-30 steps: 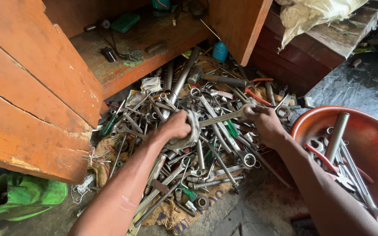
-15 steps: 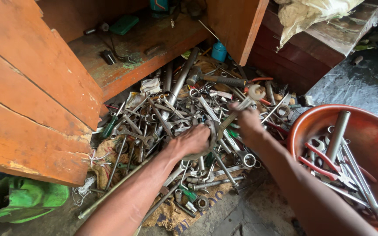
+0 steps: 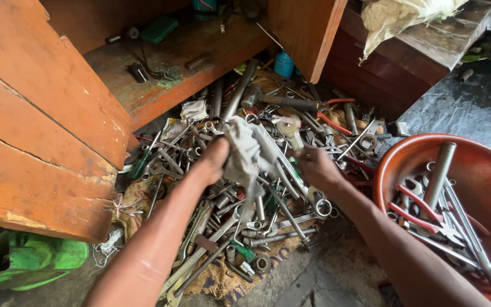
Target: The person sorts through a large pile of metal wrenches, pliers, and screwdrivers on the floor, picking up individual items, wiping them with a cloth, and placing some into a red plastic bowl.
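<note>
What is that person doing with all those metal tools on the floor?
A person is bent over a big pile of wrenches spread on sacking on the floor. The left hand holds a grey rag above the pile, and the right hand grips a wrench beside the rag. On the right, an orange basin holds more wrenches and red-handled pliers.

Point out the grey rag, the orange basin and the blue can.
grey rag (image 3: 244,152), head view, middle of the cloth.
orange basin (image 3: 480,152), head view, bare inner wall.
blue can (image 3: 283,64), head view, its side.
</note>
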